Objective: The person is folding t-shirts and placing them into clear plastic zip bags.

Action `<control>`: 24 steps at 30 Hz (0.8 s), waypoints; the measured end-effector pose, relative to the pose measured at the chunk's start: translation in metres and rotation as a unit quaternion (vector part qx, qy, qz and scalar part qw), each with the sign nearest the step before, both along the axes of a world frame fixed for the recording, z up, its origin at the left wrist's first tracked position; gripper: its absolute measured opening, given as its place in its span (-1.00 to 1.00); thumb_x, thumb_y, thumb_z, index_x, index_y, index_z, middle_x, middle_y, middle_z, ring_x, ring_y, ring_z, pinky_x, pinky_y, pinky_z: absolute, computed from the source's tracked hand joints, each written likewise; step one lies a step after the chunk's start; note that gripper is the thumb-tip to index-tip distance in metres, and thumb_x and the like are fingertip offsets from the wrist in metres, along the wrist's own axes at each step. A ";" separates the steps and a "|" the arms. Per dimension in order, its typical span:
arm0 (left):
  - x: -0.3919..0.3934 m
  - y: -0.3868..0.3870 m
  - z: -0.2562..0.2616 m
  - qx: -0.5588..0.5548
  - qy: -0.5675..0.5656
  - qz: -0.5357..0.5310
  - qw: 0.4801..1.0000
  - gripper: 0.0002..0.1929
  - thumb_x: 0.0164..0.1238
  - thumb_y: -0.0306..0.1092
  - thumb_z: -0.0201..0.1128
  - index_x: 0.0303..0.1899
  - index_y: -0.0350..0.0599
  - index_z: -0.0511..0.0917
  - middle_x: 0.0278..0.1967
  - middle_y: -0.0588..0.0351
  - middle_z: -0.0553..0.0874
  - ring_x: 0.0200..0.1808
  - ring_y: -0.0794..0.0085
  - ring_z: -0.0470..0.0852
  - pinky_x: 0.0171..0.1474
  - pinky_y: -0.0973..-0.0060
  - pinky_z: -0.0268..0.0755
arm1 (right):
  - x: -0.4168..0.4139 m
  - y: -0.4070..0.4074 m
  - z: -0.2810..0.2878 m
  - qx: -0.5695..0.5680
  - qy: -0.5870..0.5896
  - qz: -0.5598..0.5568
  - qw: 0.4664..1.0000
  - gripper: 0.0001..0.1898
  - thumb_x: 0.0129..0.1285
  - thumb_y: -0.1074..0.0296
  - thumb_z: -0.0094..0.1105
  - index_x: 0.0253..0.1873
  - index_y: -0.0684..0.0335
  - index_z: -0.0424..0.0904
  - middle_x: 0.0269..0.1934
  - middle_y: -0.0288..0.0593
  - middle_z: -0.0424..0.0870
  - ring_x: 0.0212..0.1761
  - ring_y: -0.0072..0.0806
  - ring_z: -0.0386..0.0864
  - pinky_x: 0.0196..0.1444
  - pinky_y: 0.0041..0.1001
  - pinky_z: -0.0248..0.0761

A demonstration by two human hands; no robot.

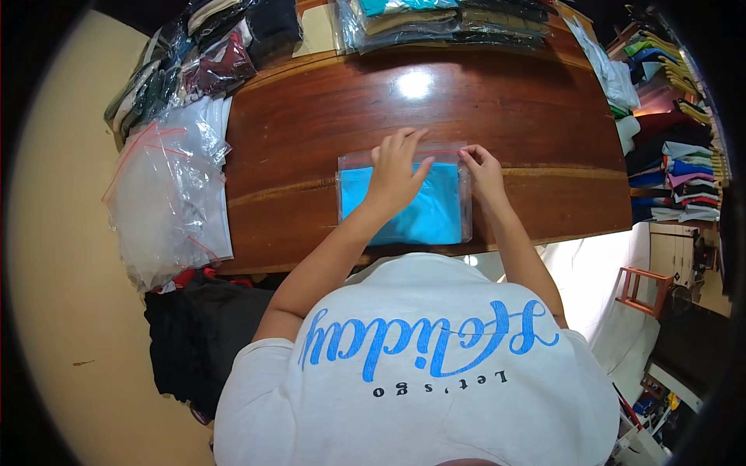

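A folded bright blue cloth (pixel 443 209), likely a garment, lies flat inside a clear plastic zip bag (pixel 465 224) at the near side of the wooden table. Along the bag's far edge runs a red zip strip (pixel 440 152). My right hand (pixel 486 175) pinches the right end of this strip between thumb and fingers. Over the middle of the bag is my left hand (pixel 396 175), thumb apart from the fingers and nothing gripped. Whether its palm touches the plastic is unclear. It hides part of the strip and the cloth.
A pile of clear zip bags (pixel 169 186) covers the left end of the wooden table (pixel 291 122). Bagged clothes (pixel 221 58) sit behind it, and bagged stacks (pixel 402 26) line the far edge. Dark clothing (pixel 198 332) is at lower left. Hanging clothes (pixel 688 175) and a wooden stool (pixel 644 290) are right.
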State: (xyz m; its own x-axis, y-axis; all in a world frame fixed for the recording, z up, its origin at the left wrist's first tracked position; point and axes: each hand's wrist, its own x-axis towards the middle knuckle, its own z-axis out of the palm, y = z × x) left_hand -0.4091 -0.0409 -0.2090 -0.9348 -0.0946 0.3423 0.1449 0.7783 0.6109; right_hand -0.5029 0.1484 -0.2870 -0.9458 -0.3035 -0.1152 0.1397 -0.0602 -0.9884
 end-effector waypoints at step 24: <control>-0.019 -0.017 0.007 0.003 -0.074 -0.072 0.995 -0.84 0.32 -0.15 0.37 -0.25 0.03 0.70 -0.26 0.26 0.72 -0.01 0.36 0.57 0.18 0.25 0.07 | 0.041 0.007 0.086 0.190 0.292 -0.096 0.932 -0.92 0.32 0.43 0.28 -0.23 0.29 0.62 -0.39 -0.14 0.49 -0.39 -0.36 0.48 -0.33 -0.41 0.35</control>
State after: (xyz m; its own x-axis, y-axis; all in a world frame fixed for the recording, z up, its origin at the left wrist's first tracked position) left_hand -0.4281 -0.0584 -0.2020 -0.9790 0.0426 0.1995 0.1628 0.7522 0.6385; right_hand -0.4623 0.1550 -0.2013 -0.9132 -0.1652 0.3725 -0.4073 0.3418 -0.8469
